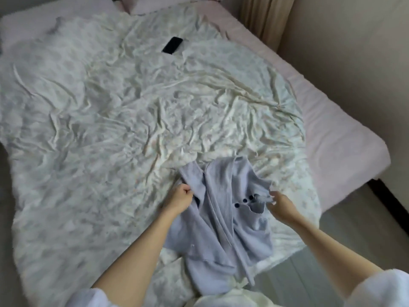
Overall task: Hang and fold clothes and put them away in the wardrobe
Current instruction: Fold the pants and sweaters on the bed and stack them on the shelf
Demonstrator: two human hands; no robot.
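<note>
At the near edge of the bed (332, 129), a crumpled cardigan (223, 209) is pinched by the left hand (180, 199) and right hand (282, 204), its length running toward the person, between both hands.

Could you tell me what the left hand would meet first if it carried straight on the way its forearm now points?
The left hand points up and to the right, and already grips the pale lilac ribbed knit cardigan. Going on, it would likely push into more of that cardigan first, then the crumpled white patterned bedsheet beyond; depth is unclear.
</note>
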